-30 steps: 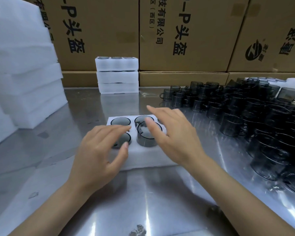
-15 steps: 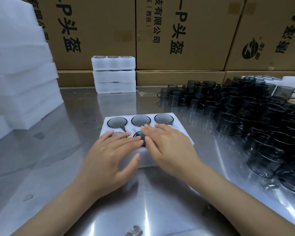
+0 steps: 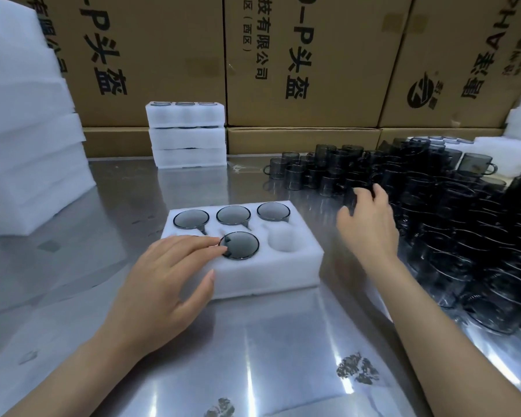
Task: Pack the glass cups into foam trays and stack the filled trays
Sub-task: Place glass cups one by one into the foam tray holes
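Foam tray (image 3: 253, 275) near centre of tabletop (image 3: 283, 356). Six wells: far row holds three smoky grey glass cups (image 3: 233, 215); near row middle holds one more, near right well (image 3: 282, 240) bare, near left hidden under left hand (image 3: 160, 284). Left hand flat on tray, fingers (image 3: 193, 246) straight, tips touching near middle cup rim. Right hand (image 3: 370, 224) among loose cups (image 3: 463, 236) at right; fingers curled, grip cannot be told. Stack of three filled trays (image 3: 188, 135) far, against cartons (image 3: 307, 61). Foam stack (image 3: 27, 130) far left.
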The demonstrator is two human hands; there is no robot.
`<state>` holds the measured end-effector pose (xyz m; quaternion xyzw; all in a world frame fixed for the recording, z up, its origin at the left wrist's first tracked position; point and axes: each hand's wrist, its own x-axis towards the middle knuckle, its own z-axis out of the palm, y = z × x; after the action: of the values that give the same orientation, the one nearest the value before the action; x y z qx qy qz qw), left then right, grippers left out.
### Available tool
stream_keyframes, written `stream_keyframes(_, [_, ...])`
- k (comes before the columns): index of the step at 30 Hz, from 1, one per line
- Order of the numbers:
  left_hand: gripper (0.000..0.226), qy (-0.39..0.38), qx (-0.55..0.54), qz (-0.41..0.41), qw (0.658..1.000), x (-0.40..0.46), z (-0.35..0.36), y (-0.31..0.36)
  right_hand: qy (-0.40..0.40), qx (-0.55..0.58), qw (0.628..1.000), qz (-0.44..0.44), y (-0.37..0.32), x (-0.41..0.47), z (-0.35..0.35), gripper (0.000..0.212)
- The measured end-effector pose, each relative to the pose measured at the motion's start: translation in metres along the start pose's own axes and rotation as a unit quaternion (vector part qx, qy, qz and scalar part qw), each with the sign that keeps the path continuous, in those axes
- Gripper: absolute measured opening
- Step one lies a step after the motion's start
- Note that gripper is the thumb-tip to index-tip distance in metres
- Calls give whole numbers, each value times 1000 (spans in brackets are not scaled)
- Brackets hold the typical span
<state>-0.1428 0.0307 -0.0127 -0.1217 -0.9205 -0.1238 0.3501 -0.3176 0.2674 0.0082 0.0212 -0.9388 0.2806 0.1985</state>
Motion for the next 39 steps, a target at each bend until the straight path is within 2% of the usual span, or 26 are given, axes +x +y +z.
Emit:
stream_keyframes(3, [38,8,-6,-7,1000,1,-1,0,-25,-33,997,61,12,6,2,50])
stream_keyframes(5, [37,10,-7,-2,1000,1,-1,1,-35,-52,996,71,15,8,6,48])
stream_keyframes(12, [36,6,-7,-4,1000,-1,-1,-1,-3,-41,999,19,11,6,8,30])
stream_keyframes(15, [36,4,-8,-3,1000,-1,-1,-2,-28,-50,998,12,4,2,6,41])
stream_keyframes(17, [35,3,-9,-4,1000,-1,-2,-2,-45,-56,997,-3,-1,-2,5,38])
stream_keyframes(20, [35,2,-11,-4,1000,-1,-2,-2,-46,-47,997,-39,-4,-6,2,23])
stream_keyframes(24, [34,1,-12,-7,1000,-1,-2,-2,22,51,992,-113,-10,-10,-5,12])
stream_keyframes(27, [34,-3,-14,-7,1000,0,-3,-1,84,175,963,-188,-22,-19,-12,8])
stream_keyframes(29, [34,-7,-14,-6,1000,0,-3,-1,104,208,944,-235,-28,-29,-15,5])
stream_keyframes(35, [33,-11,-22,-12,1000,0,-3,-2,67,163,925,-336,-41,-53,-12,4])
stream_keyframes(39, [34,-11,-21,-14,1000,1,-3,-2,56,131,926,-349,-43,-60,-13,8])
